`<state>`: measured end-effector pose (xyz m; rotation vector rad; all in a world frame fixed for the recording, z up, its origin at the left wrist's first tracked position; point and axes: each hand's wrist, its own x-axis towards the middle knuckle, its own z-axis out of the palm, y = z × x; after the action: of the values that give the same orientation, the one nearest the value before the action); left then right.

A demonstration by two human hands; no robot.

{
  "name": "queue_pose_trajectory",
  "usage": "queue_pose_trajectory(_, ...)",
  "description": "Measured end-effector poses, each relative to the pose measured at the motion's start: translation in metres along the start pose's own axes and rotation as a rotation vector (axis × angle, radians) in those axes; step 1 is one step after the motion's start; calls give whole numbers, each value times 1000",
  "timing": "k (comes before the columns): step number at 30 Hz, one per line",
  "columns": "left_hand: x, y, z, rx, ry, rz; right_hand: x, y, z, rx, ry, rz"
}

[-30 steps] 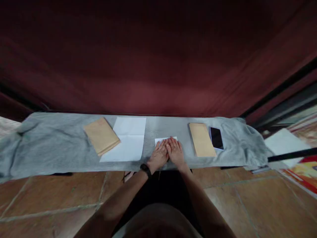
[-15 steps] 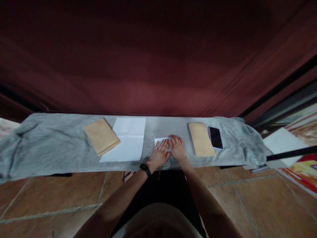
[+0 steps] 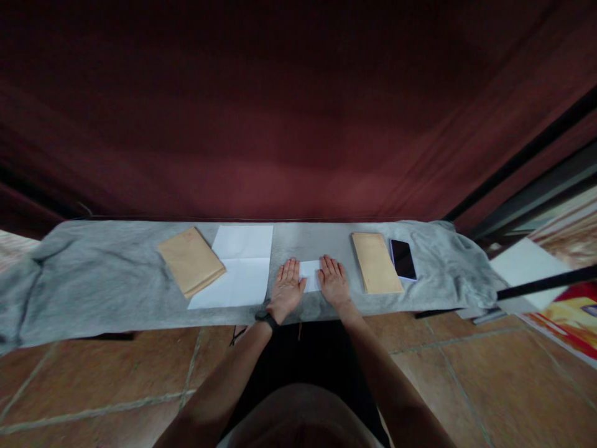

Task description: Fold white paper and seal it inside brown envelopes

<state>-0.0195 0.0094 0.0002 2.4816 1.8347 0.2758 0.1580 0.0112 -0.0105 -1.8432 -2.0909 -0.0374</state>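
A small folded white paper lies flat on the grey cloth in front of me. My left hand rests palm down along its left edge, fingers stretched out and the thumb at the paper. On the other side, my right hand lies flat at the right edge, its fingers straight and pointing away from me. Both hands are open. Left of them, a larger white sheet with a crease across it is spread out, one corner beneath a stack of brown envelopes.
More brown envelopes lie to the right, with a dark-screened phone beside them. The grey cloth covers a narrow table. Behind it hangs a dark red curtain. At far right is a black bar.
My left hand has slid left off the top of the folded paper, so more of the paper shows. My right hand stays at its right edge. The view has shifted slightly.
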Motion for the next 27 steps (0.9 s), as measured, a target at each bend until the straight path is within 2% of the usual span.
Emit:
queue_pose_trajectory(11, -7, -7, 0, -7, 46, -72, -24, 12, -3, -36, 28, 72)
queue_pose_trajectory(17, -15, -10, -1, -38, 126, -133, -40, 19, -3, 3, 127, 118)
queue_pose_trajectory(20, -23, 1, -4, -58, 161, -55, -43, 14, -5, 42, 164, 140)
queue_pose_trajectory(22, -29, 12, -5, -78, 132, 65, -42, 5, -7, 90, 143, 97)
queue_pose_trajectory(24, -35, 23, -4, -85, 98, 154, -39, -7, -10, 155, 83, -8)
queue_pose_trajectory(27, -40, 32, -2, -54, 63, 180, -35, -24, -12, 204, -30, -171)
